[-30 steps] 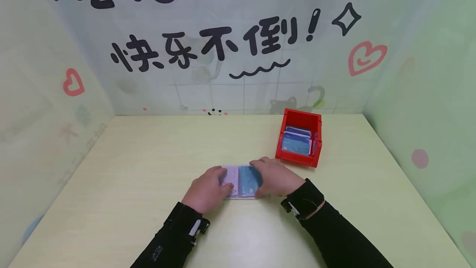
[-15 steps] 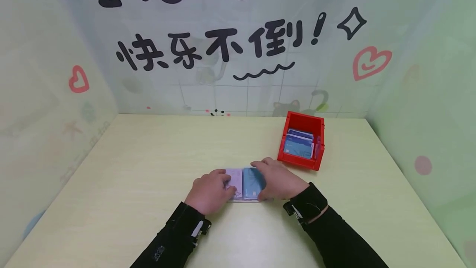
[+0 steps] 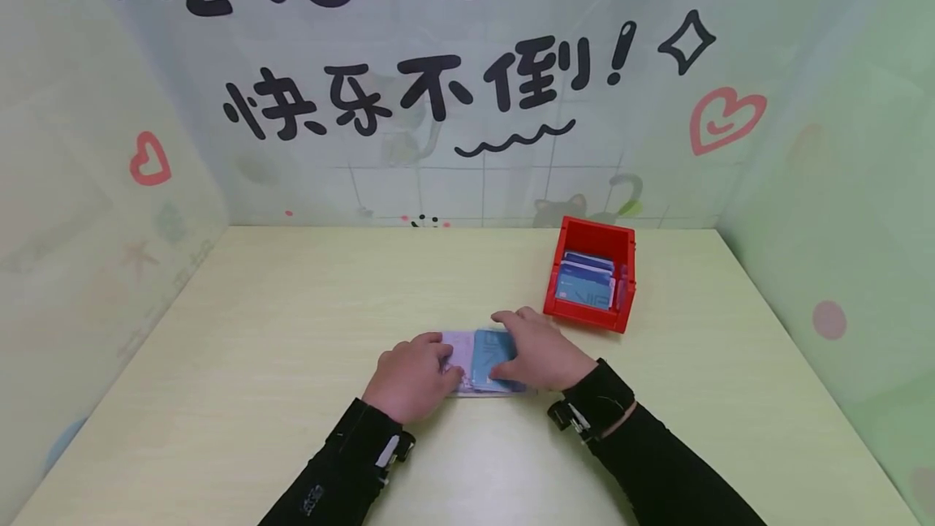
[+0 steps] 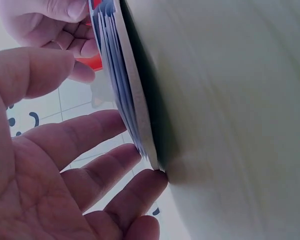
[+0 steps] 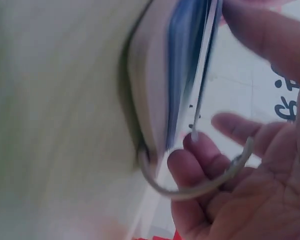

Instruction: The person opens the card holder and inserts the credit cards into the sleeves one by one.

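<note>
An open card holder booklet lies flat on the table, with a purple left page (image 3: 458, 351) and a blue right page (image 3: 488, 355) that sits slightly askew. My left hand (image 3: 411, 380) rests at the booklet's left side; in the left wrist view its fingertips (image 4: 132, 157) touch the edge of the thick cover, below the stacked leaves (image 4: 117, 70). From the right, my right hand (image 3: 549, 355) pinches the top leaf of the blue side, thumb over its face. The right wrist view shows that leaf (image 5: 206, 70) raised apart from the stack, beside a curved strap (image 5: 190, 192).
A red bin (image 3: 584, 316) stands at the back right, holding several blue cards (image 3: 584, 282) and a purple one along its right side. Pale printed walls (image 3: 825, 185) enclose the table (image 3: 292, 307) at the back and both sides.
My right thumb has moved inward over the blue page, and the top leaf has shifted slightly askew. The left hand stays at the booklet's left side. The head view wobbles slightly.
</note>
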Demonstrator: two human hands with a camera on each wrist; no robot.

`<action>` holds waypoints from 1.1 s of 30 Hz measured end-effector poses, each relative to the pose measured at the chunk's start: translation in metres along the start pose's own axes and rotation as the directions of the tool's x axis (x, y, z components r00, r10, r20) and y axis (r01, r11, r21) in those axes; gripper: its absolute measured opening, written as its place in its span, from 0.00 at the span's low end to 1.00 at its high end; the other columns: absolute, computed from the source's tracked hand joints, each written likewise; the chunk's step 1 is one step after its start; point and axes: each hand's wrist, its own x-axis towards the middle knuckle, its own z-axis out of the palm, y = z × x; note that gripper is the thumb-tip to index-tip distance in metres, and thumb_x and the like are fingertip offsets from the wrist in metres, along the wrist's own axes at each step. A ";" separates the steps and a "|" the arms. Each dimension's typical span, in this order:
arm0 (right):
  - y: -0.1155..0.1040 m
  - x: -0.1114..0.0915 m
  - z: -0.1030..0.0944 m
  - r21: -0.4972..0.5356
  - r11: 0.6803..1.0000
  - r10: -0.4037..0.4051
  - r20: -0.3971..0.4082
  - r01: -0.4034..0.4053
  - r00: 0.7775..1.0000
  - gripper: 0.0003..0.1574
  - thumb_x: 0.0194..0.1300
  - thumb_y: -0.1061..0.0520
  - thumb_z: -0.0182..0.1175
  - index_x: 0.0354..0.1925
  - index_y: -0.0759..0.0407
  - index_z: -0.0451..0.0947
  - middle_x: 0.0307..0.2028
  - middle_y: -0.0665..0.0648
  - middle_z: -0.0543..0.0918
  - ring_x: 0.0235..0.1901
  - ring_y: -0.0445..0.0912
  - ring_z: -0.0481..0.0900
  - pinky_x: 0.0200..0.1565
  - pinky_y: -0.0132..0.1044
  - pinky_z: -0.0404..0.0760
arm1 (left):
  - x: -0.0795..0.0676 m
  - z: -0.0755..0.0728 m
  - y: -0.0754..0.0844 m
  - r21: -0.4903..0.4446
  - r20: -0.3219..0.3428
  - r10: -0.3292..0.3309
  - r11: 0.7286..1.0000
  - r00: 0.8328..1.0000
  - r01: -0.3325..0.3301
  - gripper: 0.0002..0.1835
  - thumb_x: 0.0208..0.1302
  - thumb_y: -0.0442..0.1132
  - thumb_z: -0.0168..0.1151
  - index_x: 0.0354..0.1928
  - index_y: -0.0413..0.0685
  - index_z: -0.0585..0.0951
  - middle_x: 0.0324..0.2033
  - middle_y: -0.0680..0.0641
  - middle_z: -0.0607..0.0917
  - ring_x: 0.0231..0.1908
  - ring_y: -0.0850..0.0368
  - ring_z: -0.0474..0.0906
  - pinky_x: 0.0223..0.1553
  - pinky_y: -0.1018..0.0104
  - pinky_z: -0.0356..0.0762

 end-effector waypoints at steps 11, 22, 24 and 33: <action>-0.006 -0.001 -0.001 0.253 0.964 0.102 -0.073 -0.081 0.992 0.48 0.64 0.53 0.76 0.76 0.51 0.67 0.61 0.58 0.77 0.51 0.50 0.78 0.52 0.43 0.88 | 0.000 0.001 0.001 0.013 0.012 -0.007 1.000 1.000 0.007 0.25 0.72 0.52 0.66 0.62 0.45 0.86 0.68 0.39 0.81 0.62 0.31 0.81 0.61 0.32 0.76; -0.008 -0.003 -0.002 0.379 0.921 0.132 -0.099 -0.086 0.986 0.46 0.65 0.58 0.74 0.76 0.51 0.66 0.68 0.58 0.75 0.42 0.48 0.80 0.41 0.36 0.87 | 0.002 0.001 0.000 0.007 0.002 0.001 1.000 1.000 -0.001 0.24 0.72 0.52 0.66 0.62 0.45 0.86 0.68 0.40 0.81 0.61 0.32 0.81 0.60 0.32 0.76; -0.008 -0.003 -0.001 0.410 0.908 0.138 -0.095 -0.087 0.986 0.46 0.65 0.57 0.74 0.76 0.52 0.66 0.68 0.58 0.76 0.41 0.48 0.79 0.39 0.35 0.86 | 0.001 0.002 0.000 0.003 0.003 -0.002 1.000 1.000 0.002 0.24 0.72 0.52 0.66 0.62 0.45 0.86 0.68 0.40 0.80 0.61 0.32 0.81 0.61 0.32 0.76; -0.010 -0.004 0.000 0.421 0.905 0.108 -0.083 -0.063 0.991 0.39 0.66 0.56 0.73 0.72 0.56 0.74 0.65 0.56 0.81 0.49 0.49 0.84 0.52 0.43 0.89 | 0.000 0.003 0.000 -0.008 -0.007 -0.010 1.000 1.000 0.010 0.25 0.71 0.52 0.67 0.62 0.44 0.86 0.68 0.40 0.80 0.62 0.32 0.80 0.62 0.33 0.75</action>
